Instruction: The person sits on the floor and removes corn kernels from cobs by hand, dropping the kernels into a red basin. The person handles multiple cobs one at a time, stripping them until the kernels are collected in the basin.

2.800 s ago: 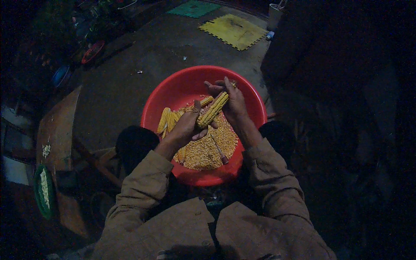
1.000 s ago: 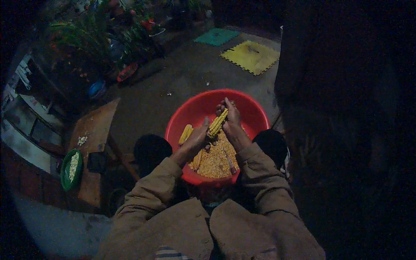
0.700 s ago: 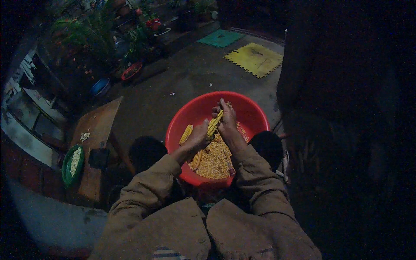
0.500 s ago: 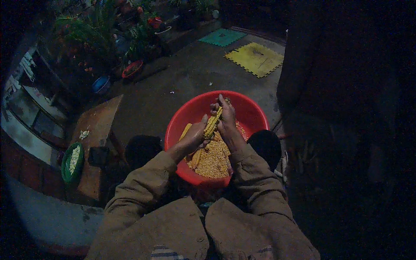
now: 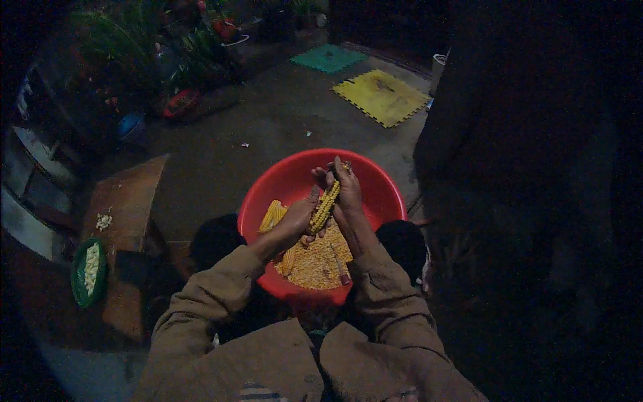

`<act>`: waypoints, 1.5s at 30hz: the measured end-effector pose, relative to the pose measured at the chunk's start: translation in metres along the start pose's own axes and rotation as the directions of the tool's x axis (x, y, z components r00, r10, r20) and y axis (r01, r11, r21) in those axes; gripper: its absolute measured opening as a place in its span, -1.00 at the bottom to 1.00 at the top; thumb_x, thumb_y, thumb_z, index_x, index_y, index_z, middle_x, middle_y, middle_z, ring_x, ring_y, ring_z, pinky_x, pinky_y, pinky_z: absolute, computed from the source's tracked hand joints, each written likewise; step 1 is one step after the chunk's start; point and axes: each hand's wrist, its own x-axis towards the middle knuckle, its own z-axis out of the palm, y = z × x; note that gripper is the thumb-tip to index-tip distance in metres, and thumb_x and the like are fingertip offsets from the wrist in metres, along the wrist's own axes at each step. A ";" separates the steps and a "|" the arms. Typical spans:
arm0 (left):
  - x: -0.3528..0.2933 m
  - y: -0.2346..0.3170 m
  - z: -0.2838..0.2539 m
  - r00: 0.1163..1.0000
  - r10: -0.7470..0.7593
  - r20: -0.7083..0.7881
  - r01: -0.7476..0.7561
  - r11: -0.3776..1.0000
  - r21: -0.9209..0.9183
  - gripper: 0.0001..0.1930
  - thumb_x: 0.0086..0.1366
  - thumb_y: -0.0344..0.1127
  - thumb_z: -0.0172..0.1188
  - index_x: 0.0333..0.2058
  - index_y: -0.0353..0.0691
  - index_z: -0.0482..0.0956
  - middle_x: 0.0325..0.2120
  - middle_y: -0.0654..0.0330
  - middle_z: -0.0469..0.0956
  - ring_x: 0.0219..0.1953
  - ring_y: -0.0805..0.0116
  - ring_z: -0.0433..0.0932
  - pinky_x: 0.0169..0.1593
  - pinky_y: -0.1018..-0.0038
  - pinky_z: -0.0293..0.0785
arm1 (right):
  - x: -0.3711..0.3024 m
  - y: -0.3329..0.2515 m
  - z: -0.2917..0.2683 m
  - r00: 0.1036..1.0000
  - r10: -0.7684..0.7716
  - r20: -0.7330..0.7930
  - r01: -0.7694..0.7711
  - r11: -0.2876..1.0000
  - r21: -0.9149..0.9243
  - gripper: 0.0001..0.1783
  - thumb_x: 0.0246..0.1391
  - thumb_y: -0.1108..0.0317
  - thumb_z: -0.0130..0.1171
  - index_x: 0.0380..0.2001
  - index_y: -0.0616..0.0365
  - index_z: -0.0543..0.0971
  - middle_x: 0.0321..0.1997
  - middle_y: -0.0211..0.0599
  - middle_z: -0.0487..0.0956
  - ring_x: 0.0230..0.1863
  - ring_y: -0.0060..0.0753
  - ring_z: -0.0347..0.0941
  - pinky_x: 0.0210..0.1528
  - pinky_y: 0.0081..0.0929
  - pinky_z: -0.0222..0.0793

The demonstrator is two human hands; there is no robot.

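Note:
A yellow ear of corn [image 5: 324, 207] is held slantwise above a red basin [image 5: 261, 191]. My left hand [image 5: 298, 218] wraps its lower end, thumb pointing up along the kernels. Higher up, my right hand [image 5: 349, 193] closes round the other side, its thumb raised and fingers curled. The cob's upper end is partly hidden by that hand. Below both hands, loose corn kernels [image 5: 315, 264] fill the basin's near part. More ears of corn [image 5: 272, 214] lie at the basin's left side, and one more sticks out under my left wrist.
My knees flank the basin. To the left stands a wooden bench [image 5: 130, 194] with a green basket [image 5: 82, 275] of pale pieces. Yellow [image 5: 383, 97] and green [image 5: 327, 58] foam mats lie on the floor ahead. Potted plants and a blue basin [image 5: 131, 125] are at the far left.
The view has shifted slightly, so the surroundings sit further left. Both hands keep hold of the ear of corn, with a small change in their grip.

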 end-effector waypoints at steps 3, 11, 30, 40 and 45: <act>0.011 0.005 0.000 1.000 0.017 -0.001 -0.017 1.000 -0.026 -0.45 0.38 0.18 -0.37 -0.37 -0.19 0.40 -0.69 0.29 0.34 -0.76 0.53 0.32 -0.76 0.57 0.14 | 0.006 0.002 0.000 1.000 -0.001 0.032 0.004 0.997 -0.078 -0.78 0.17 0.22 0.08 -0.38 0.15 0.41 -0.59 -0.29 0.49 -0.31 -0.26 0.55 -0.18 -0.45 0.46; 0.029 -0.025 -0.022 0.998 0.058 0.004 -0.057 0.988 -0.143 -0.45 0.40 0.15 -0.37 -0.35 -0.25 0.39 -0.68 0.28 0.34 -0.77 0.49 0.32 -0.71 0.57 0.23 | 0.008 0.014 0.005 0.997 0.034 0.073 -0.013 0.961 -0.275 -0.71 0.21 0.16 0.02 -0.30 0.21 0.39 -0.43 -0.13 0.59 -0.08 -0.11 0.50 0.03 -0.27 0.35; 0.050 -0.011 -0.023 0.946 0.274 -0.174 -0.287 0.957 -0.054 -0.44 0.37 0.18 -0.35 -0.34 -0.19 0.43 -0.67 0.29 0.40 -0.75 0.52 0.34 -0.73 0.56 0.25 | 0.017 0.012 0.012 0.967 0.048 0.250 0.091 0.852 -0.515 -0.50 0.30 0.02 -0.27 -0.23 0.32 0.40 -0.07 0.13 0.51 0.07 -0.10 0.41 0.18 -0.31 0.19; 0.032 0.008 -0.027 0.998 0.044 0.041 -0.023 0.912 -0.409 -0.47 0.40 0.13 -0.32 -0.25 -0.25 0.42 -0.66 0.27 0.40 -0.74 0.54 0.36 -0.71 0.60 0.26 | 0.025 -0.005 0.015 0.999 -0.021 0.049 0.034 0.959 -0.282 -0.51 0.26 -0.02 -0.18 -0.22 0.29 0.34 -0.11 0.20 0.52 0.02 -0.08 0.45 0.13 -0.30 0.28; 0.044 -0.010 -0.028 0.989 0.145 0.027 -0.141 0.985 -0.101 -0.46 0.39 0.14 -0.33 -0.24 -0.25 0.41 -0.67 0.27 0.40 -0.77 0.55 0.34 -0.76 0.62 0.19 | 0.027 -0.011 0.014 0.997 -0.076 0.026 0.080 0.937 -0.341 -0.53 0.25 -0.01 -0.14 -0.23 0.29 0.31 -0.14 0.24 0.52 0.00 -0.05 0.47 0.11 -0.29 0.32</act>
